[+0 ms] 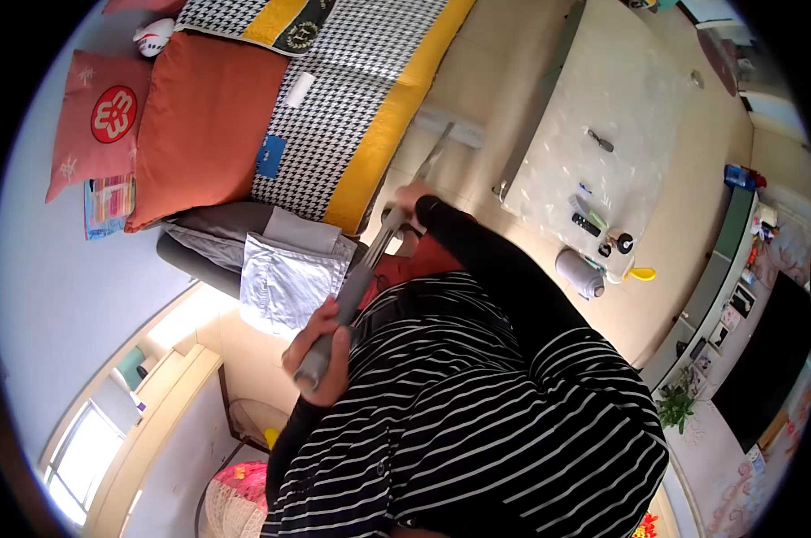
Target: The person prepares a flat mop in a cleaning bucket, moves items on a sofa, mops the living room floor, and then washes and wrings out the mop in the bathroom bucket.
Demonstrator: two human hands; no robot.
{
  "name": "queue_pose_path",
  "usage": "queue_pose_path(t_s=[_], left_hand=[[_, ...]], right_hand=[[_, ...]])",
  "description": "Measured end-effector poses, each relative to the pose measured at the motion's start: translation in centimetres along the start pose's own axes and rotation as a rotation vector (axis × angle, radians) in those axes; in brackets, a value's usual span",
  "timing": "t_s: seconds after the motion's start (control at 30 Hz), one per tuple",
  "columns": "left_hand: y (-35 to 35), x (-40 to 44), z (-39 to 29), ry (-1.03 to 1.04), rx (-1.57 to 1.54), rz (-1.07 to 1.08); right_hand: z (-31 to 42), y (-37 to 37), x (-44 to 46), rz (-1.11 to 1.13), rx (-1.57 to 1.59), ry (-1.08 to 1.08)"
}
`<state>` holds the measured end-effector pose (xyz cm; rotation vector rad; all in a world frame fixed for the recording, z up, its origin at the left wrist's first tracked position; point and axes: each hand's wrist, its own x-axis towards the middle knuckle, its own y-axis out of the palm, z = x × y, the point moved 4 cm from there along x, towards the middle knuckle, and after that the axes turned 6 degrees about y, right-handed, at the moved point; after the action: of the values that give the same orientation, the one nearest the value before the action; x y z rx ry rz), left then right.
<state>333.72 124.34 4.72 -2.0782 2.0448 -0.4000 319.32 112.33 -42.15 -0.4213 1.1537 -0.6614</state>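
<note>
A long pole (383, 240) with a thick grey grip runs slantwise in front of the striped top. Around the grey grip, near the pole's close end, my left hand (320, 354) is closed. Farther along, my right hand (412, 195) wraps the thinner shaft, slightly blurred. The pole's far end meets a pale, flat mop-like head (450, 127), smeared by motion, on the tiled floor between the sofa and the low table.
Left of the pole is a sofa with a houndstooth cover (343, 90), an orange cushion (204, 125) and folded grey cloth (289, 278). A long table (594, 99) on the right bears remotes and small items; beside it is a grey cylindrical object (579, 272).
</note>
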Motion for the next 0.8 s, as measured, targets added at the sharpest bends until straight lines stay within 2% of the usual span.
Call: queue_pose_path(t_s=[0.03,0.07,0.2,0.27,0.37,0.4,0.5,0.53,0.63,0.7,0.77,0.8], left_hand=[[2.0,1.3,0.0,0.014,-0.004,0.037],[4.2,2.4,0.6,0.05,-0.031,0.065],[13.4,7.2,2.2,0.118,-0.065,0.136],[17.2,8.3,2.7,0.134,-0.064,0.207],[19.2,6.9,3.7,0.113,-0.058,0.257],[19.6,6.3,3.9,0.103,-0.057,0.269],[17.4,5.3,3.7,0.063,-0.01,0.316],[16.0,4.8,3.4,-0.023,-0.043,0.312],[12.4,2.7,3.2,-0.003,0.015,0.314],[10.0,0.7,3.6,-0.033,0.043,0.323],[8.1,-1.3,3.7,-0.077,0.039,0.312],[7.3,-2.2,3.8,-0.07,0.049,0.305]], right_hand=[[-2.2,-5.8,-3.7,-0.081,0.023,0.003],[-4.6,-8.5,-4.2,-0.225,-0.107,-0.092],[-14.7,-14.7,-2.3,-0.083,-0.176,0.154],[-19.9,-14.9,-0.5,-0.074,-0.226,0.137],[-22.6,-15.1,-0.7,0.074,-0.157,0.189],[-23.2,-13.4,0.3,-0.005,-0.256,0.131],[-24.9,-8.2,3.1,-0.087,-0.213,0.061],[-24.1,-7.6,2.4,0.028,-0.057,0.131],[-19.2,-4.9,-0.8,0.377,0.421,0.33],[-16.0,-3.0,-2.9,0.524,0.631,0.415],[-13.8,-1.3,-4.5,0.585,0.724,0.46],[-12.3,-1.6,-5.5,0.505,0.593,0.416]])
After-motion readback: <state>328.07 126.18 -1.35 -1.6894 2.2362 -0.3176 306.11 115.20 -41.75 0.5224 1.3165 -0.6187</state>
